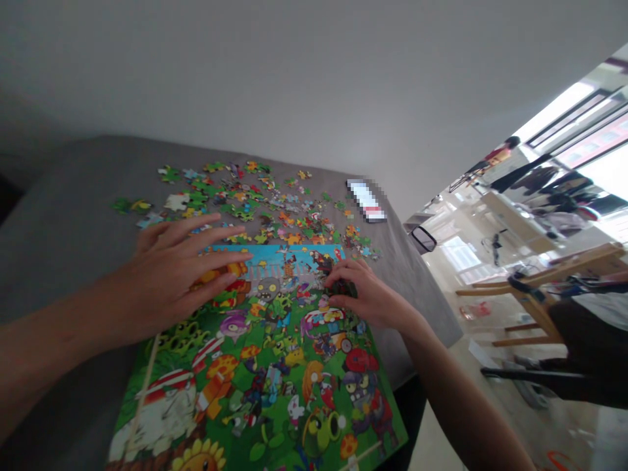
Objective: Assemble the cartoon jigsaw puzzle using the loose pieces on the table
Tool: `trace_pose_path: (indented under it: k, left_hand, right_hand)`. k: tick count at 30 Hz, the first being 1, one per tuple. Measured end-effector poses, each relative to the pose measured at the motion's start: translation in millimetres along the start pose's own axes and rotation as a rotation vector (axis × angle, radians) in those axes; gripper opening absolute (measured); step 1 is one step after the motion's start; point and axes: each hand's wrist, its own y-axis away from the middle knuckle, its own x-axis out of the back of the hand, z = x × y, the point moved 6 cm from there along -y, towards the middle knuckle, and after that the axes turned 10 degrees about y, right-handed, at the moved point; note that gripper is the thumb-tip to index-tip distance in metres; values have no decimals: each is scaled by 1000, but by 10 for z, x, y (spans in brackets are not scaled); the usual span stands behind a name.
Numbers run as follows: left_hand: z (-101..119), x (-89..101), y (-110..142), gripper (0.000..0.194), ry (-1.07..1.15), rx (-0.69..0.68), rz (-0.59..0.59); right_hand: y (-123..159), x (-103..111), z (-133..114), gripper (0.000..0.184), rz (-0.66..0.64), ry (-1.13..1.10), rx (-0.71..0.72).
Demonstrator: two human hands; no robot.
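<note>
A colourful cartoon picture board (289, 333), with plants and grey-headed figures on green, lies in front of me on the grey cloth. My left hand (171, 275) reaches over its far left corner, fingers stretched and spread, with nothing in them. At the board's far right side, my right hand (366, 291) has its fingers and thumb curled together on the surface. What lies between those fingertips, if anything, is hidden. Loose jigsaw pieces (240, 196) spread in a heap just beyond the board's far edge.
A phone (367, 201) with a lit, blurred screen lies right of the pieces. Grey cloth (88, 190) covers the surface, which ends at a pale wall (275, 78). To the right, beyond the edge, are a wooden chair (530, 307), a shiny floor and a person (500, 154) farther off.
</note>
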Motion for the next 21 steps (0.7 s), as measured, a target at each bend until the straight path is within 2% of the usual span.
trace_pose_path:
  k: [3,8,16,21]
  left_hand:
    - [-9,-3,-4,44,-2,7,-9]
    - [-40,-16,10,45,0,33,-23]
    - [-80,-37,15,45,-8,33,-36]
    - [-64,-35,9,47,-3,36,-32]
  right_hand:
    - [-20,66,131,35,0,16,-2]
    - [-62,134,302,25,-37,-35,81]
    - [7,191,259,21,-132,-67,124]
    - [56,198,286,23,-109,-79,118]
